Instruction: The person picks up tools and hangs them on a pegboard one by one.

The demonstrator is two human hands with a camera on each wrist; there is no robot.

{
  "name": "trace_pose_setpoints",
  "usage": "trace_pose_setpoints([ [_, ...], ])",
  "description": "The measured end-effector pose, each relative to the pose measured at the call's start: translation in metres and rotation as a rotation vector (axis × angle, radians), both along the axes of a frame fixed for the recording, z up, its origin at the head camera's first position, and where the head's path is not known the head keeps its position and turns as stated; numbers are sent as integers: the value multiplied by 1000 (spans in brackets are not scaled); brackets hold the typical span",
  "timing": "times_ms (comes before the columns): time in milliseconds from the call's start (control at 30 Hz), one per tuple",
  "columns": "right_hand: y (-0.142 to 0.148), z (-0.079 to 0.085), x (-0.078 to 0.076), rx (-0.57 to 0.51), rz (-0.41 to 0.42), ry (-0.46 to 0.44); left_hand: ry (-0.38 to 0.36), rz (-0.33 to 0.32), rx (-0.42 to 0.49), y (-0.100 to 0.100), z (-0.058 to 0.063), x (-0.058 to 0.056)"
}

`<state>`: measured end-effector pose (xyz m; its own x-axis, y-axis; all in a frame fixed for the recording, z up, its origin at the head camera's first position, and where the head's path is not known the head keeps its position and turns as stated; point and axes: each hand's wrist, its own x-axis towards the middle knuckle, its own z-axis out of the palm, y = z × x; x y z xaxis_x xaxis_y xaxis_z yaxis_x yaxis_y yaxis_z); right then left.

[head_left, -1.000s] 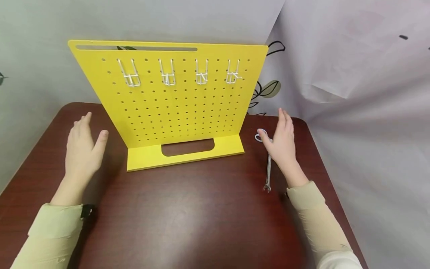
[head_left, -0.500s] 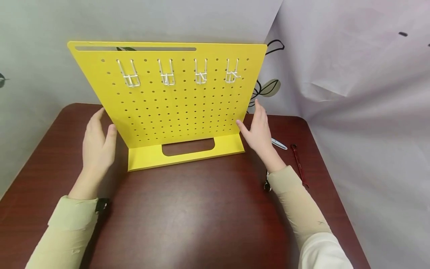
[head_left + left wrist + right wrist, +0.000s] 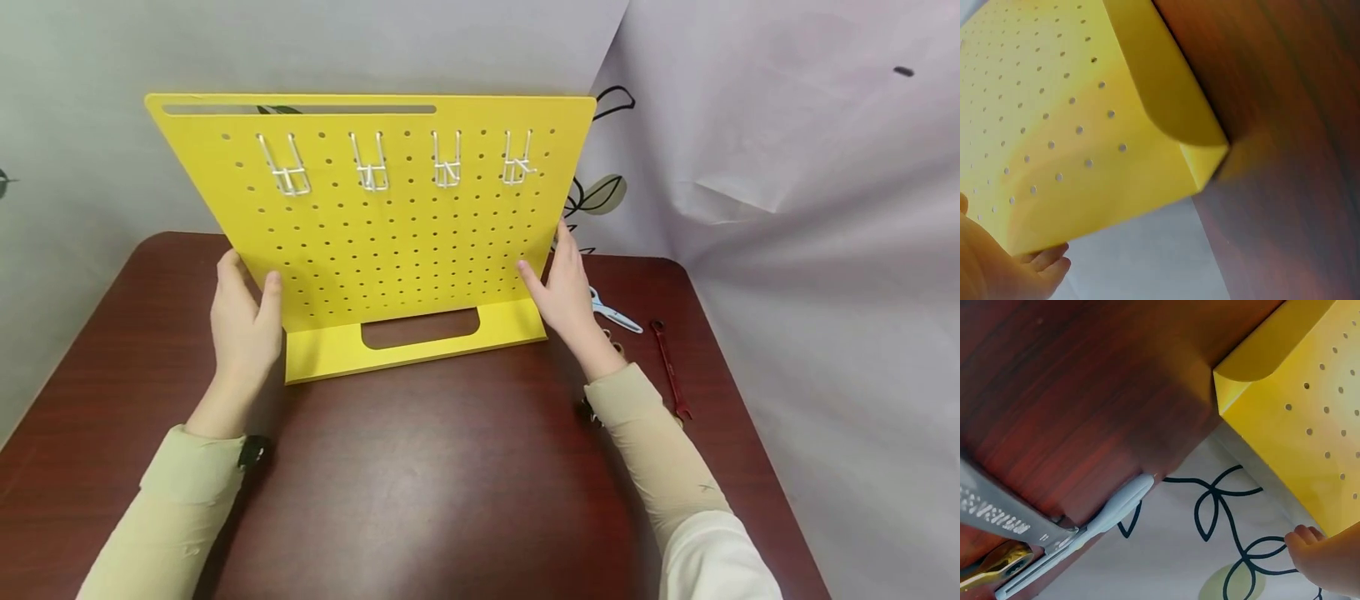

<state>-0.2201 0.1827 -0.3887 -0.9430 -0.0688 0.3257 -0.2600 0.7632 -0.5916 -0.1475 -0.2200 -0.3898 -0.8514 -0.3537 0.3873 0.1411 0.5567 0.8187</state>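
Observation:
A yellow pegboard stands tilted on its base on the table, with several white wire hooks along its upper rows. My left hand holds the board's left edge, thumb in front. In the left wrist view, the left hand's fingertips show past that edge. My right hand grips the right edge, its thumb across the front face. The right wrist view catches part of that hand at the board's side, fingers curled behind it.
Right of the board lie light blue scissors and a red wrench. A grey wrench and a brass-coloured tool appear in the right wrist view. Behind the dark red table hangs a pale cloth with a leaf pattern.
Both hands have moved inward from beside the board to its two side edges and now hold it. The right hand has uncovered the scissors and red wrench. The board shows barely any shift.

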Motion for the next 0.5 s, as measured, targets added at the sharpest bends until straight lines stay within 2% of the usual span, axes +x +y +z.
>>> trace_pose_setpoints([
  [300, -5, 0, 2, -92, -8, -4, 6, 89, 91, 14, 3, -4],
  [500, -8, 1, 6, -145, -17, -7, -57, 91, 94, 17, 7, -8],
])
